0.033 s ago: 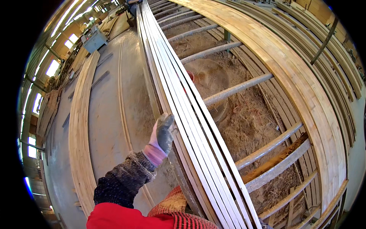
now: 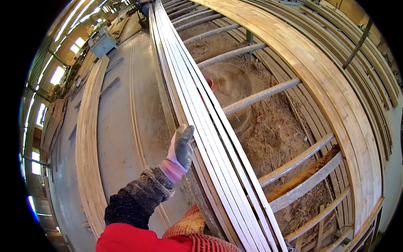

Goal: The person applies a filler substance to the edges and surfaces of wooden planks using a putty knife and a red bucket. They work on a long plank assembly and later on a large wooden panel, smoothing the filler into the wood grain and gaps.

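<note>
My left hand (image 2: 181,151), in a grey and pink work glove, lies flat with its fingers straight against the left edge of a bundle of long thin pale wooden strips (image 2: 201,109). The strips stand on edge side by side and run from the lower middle far up to the top of the view. They rest on a rack of grey metal pipes (image 2: 260,95). A dark knitted sleeve and a red garment cover my left arm. My right hand is out of view.
A wide stack of light boards (image 2: 327,84) lies along the right of the rack, over a sawdust-covered floor (image 2: 273,130). Another long board stack (image 2: 86,138) lies on the concrete floor (image 2: 121,117) at the left. A grey machine (image 2: 102,42) stands far back left.
</note>
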Demonstrator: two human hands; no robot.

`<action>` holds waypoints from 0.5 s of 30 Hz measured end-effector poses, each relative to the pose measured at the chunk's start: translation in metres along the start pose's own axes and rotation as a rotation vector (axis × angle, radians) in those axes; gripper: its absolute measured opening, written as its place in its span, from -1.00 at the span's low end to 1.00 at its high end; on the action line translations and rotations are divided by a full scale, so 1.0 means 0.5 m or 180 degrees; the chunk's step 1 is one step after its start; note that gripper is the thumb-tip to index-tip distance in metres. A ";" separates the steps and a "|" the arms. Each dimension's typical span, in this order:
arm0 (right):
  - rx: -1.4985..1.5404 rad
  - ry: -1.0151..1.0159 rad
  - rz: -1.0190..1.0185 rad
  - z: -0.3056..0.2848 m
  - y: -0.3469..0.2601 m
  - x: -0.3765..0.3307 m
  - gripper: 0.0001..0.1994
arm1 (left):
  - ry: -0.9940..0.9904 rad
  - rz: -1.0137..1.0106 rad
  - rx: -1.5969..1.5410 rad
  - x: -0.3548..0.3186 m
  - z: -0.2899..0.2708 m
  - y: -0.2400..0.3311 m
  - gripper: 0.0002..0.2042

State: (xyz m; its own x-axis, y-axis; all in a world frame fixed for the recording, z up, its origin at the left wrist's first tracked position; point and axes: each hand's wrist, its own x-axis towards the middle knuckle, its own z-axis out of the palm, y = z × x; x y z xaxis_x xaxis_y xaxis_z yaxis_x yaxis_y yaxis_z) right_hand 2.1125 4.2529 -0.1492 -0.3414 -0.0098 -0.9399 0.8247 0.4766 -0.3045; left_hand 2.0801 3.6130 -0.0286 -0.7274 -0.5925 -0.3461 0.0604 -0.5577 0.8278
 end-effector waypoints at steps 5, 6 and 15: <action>-0.0111 0.0140 0.0070 -0.037 -0.007 -0.002 -0.70 | -0.0136 0.0350 -0.0338 0.019 0.083 -0.072 -0.38; -0.0118 0.0199 0.0063 -0.053 -0.006 -0.011 -0.70 | -0.0455 0.0288 -0.0346 0.027 0.094 -0.067 -0.33; 0.0801 0.1551 -0.1629 -0.344 -0.279 -0.168 -0.72 | -0.1495 -0.0205 -0.0696 0.202 0.181 -0.156 -0.56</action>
State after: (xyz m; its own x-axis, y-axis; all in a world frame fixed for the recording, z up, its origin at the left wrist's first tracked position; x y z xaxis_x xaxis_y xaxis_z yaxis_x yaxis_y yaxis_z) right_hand 1.9487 4.3385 -0.0012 -0.8227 0.2420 -0.5144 0.5676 0.3010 -0.7663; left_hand 1.9400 3.6492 -0.0884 -0.9596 -0.2563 -0.1162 0.1104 -0.7226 0.6824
